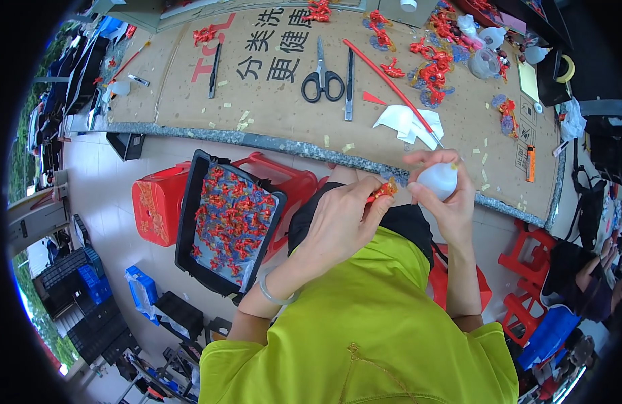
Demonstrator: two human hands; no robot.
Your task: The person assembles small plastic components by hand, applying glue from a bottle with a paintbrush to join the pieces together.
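From where I'm standing, that little figurine (385,191) looks super light, probably stiff plastic with thin bits that could snap, so I'd grab it by the chunky middle. The squeeze bottle (437,182) is likely soft, so easy on the grip. Figurine's shiny red with a yellowish-orange end, on the wearer's side of the bench (290,146), by its near edge. Left hand (341,215) has it pinched; right hand (455,214) is curled round the rounded white bottle, also by the bench's near edge.
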